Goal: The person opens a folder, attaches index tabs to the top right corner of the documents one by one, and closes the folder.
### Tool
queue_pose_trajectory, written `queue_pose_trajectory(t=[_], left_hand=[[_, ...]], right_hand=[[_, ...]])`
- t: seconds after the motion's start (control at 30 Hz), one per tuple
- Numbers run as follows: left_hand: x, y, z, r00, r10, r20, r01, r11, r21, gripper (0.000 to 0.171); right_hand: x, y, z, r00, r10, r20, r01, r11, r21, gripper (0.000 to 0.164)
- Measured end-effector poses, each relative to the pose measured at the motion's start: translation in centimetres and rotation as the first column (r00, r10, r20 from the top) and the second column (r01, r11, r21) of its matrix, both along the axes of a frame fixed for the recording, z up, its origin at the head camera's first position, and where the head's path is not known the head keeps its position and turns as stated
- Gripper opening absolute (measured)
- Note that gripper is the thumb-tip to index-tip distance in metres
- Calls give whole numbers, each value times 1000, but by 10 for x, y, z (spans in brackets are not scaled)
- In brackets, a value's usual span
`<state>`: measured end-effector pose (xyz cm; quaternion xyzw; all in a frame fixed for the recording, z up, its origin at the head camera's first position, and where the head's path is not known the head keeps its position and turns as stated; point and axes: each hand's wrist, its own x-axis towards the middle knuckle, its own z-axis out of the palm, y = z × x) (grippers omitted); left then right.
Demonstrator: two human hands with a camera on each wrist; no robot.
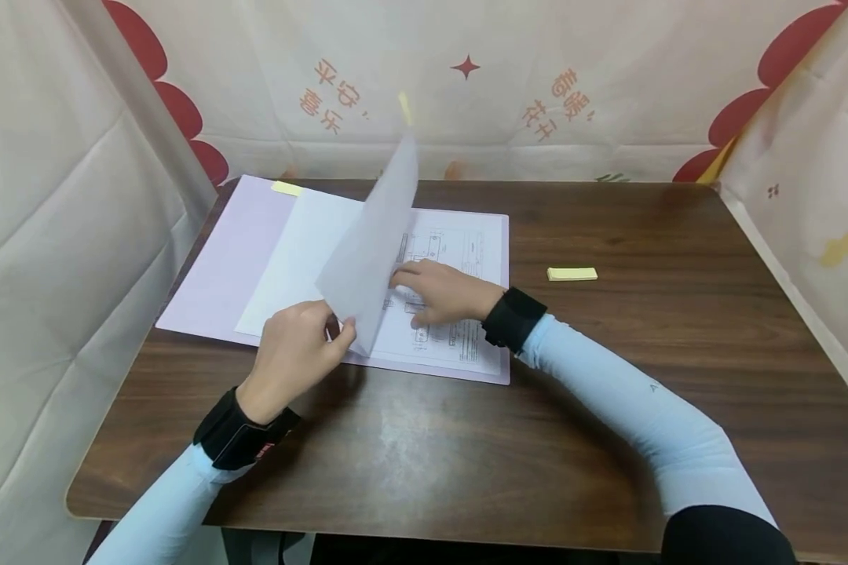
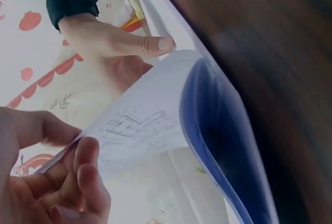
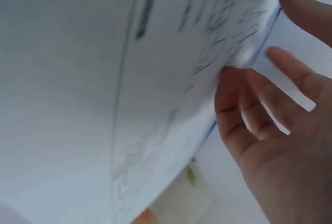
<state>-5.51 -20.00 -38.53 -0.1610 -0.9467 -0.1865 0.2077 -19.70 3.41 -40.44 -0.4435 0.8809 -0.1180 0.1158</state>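
A lilac-covered booklet (image 1: 208, 267) lies spread on the table, with a white page turned to its left side. One sheet (image 1: 376, 243) stands raised and curved over the middle, a yellow tab (image 1: 405, 108) at its top edge. My left hand (image 1: 293, 353) pinches this sheet by its lower corner between thumb and fingers, as the left wrist view also shows. Over the right page (image 1: 466, 259), printed with line drawings, my right hand (image 1: 452, 294) reaches in from the right. Its loosely bent fingers (image 3: 231, 99) touch the paper close behind the raised sheet.
Another yellow tab (image 1: 286, 188) sticks out at the top of the left page. To the right of the booklet lies a small yellow sticky-note pad (image 1: 572, 274) on the brown wooden table (image 1: 629, 345). Pale printed curtains (image 1: 466, 110) hang behind and at both sides.
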Motion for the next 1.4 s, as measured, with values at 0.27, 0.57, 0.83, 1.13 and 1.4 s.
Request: queue_pose_trajectory(t=[0.27,0.57,0.83,1.13,1.4], left_hand=[[7,-22,-7,990,138,-11,-138,990,15,36],[8,-44,-15,963,249,98,-244,968,-57,45],[4,-48,-21,933,274,232,-250,960,-129,46],[6,-28,2,976,201,83,-171,945,-280,49],[-22,3,2,951,-184,249,286,826,-485,56]], right_hand=[[-20,-2,-1,992,15,128,-15,1000,1,102],[-21,-9,3,989,53,138,-71,990,124,101],[-19,-10,9,985,54,166,-80,985,151,104],[-22,-11,9,984,64,164,-90,984,154,95],[-21,-12,8,988,82,130,-97,988,118,88]])
